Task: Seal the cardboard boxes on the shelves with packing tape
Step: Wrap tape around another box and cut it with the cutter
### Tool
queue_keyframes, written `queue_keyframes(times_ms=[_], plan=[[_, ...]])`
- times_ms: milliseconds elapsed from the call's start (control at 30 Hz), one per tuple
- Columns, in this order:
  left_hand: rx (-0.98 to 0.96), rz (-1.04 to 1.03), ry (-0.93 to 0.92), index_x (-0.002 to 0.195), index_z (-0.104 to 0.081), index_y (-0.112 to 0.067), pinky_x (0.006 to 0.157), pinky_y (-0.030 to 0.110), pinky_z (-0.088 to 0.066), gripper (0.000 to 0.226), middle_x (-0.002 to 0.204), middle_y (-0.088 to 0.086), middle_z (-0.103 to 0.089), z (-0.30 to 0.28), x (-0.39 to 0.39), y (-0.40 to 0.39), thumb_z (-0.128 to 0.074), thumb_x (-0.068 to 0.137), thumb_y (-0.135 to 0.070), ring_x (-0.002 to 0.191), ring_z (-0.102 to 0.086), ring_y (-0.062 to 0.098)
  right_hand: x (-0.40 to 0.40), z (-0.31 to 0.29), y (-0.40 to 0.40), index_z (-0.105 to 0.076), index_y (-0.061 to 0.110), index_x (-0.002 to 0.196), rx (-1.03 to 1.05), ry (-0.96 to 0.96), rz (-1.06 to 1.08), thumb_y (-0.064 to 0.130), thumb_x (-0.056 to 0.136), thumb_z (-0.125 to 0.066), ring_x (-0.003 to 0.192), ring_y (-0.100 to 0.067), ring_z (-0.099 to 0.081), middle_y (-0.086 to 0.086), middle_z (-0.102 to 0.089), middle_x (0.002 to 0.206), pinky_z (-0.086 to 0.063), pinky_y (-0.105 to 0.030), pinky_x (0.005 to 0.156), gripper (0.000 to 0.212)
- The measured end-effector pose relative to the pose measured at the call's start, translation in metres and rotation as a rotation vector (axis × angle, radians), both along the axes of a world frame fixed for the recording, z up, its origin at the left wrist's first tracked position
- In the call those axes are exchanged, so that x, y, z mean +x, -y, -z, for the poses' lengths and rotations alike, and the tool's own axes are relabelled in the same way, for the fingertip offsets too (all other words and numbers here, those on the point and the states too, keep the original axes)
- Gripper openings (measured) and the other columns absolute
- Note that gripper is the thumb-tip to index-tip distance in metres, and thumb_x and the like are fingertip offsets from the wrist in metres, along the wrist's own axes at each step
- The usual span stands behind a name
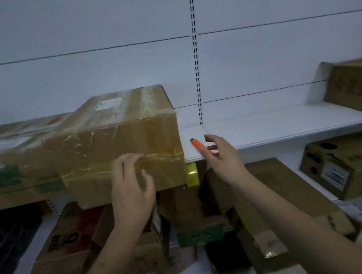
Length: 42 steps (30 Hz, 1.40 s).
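Head view: a taped cardboard box (122, 138) sits on a white shelf (274, 124) at the nine o'clock side of the frame, its front overhanging the shelf edge. Glossy clear packing tape (155, 159) wraps its top, front face and right corner in wrinkled bands, and a white label shows on the lid. The left hand (131, 186) rests against the box's front, fingers loosely bent on the tape, gripping nothing. The right hand (222, 157), at three o'clock from the box, hangs with fingers spread and relaxed just over an orange cutter (198, 145) lying on the shelf. Behind stands a white slotted back panel (195, 52). At six o'clock, more cardboard boxes (206, 219) crowd the lower shelf.
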<state>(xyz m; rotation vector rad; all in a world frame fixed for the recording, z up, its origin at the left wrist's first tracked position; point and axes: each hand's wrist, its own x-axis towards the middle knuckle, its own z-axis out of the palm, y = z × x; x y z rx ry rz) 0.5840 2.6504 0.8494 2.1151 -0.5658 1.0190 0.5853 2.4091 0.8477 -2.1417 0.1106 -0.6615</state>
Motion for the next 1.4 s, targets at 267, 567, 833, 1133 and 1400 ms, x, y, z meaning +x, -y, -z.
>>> queue_keyframes(times_ms=[267, 567, 833, 1133, 1400], plan=[[0.278, 0.444, -0.441, 0.108, -0.062, -0.028, 0.072, 0.021, -0.047, 0.015, 0.104, -0.021, -0.051, 0.120, -0.016, 0.085, -0.051, 0.101, -0.019, 0.091, -0.056, 0.002, -0.070, 0.067, 0.100, -0.054, 0.019, 0.136, -0.023, -0.089, 0.210, 0.039, 0.100, -0.051, 0.111, -0.007, -0.055, 0.005, -0.059, 0.126, -0.049, -0.032, 0.097, 0.041], [-0.191, 0.093, -0.868, 0.125, -0.059, -0.014, 0.092, 0.032, -0.048, 0.026, 0.118, 0.003, -0.058, 0.179, 0.032, 0.171, -0.055, 0.101, -0.021, 0.109, -0.060, 0.019, -0.040, 0.116, 0.189, -0.047, 0.023, 0.142, -0.067, -0.224, 0.077, 0.041, 0.099, -0.052, 0.124, -0.008, -0.048, 0.007, -0.050, 0.138, -0.042, -0.030, 0.102, 0.046], [-0.565, -0.265, -0.874, 0.148, -0.035, -0.006, 0.113, 0.042, -0.035, 0.070, 0.148, 0.016, -0.039, 0.168, 0.070, 0.193, -0.064, 0.094, -0.041, 0.136, -0.040, 0.032, 0.035, 0.112, 0.183, -0.058, 0.023, 0.131, -0.148, -0.105, -0.099, 0.043, 0.097, -0.053, 0.114, -0.006, -0.054, 0.008, -0.060, 0.124, -0.045, -0.026, 0.094, 0.040], [-0.665, -0.102, -1.042, 0.153, -0.036, -0.017, 0.123, 0.042, -0.021, 0.126, 0.158, 0.006, -0.035, 0.140, 0.137, 0.192, -0.041, 0.059, -0.101, 0.145, -0.033, 0.027, 0.148, 0.087, 0.099, -0.050, 0.021, 0.141, -0.547, -0.032, -0.181, 0.051, 0.092, -0.057, 0.116, -0.030, -0.050, -0.007, -0.051, 0.138, -0.046, -0.043, 0.091, 0.058], [-1.005, 0.225, -1.092, 0.096, -0.065, -0.005, 0.065, 0.019, -0.054, 0.015, 0.079, 0.012, -0.064, 0.141, 0.163, 0.181, -0.061, 0.098, -0.019, 0.071, -0.065, 0.018, 0.163, 0.108, 0.118, -0.061, 0.019, 0.130, -0.594, -0.013, -0.375, 0.030, 0.095, -0.062, 0.122, -0.027, -0.049, -0.002, -0.040, 0.152, -0.044, -0.041, 0.099, 0.037]])
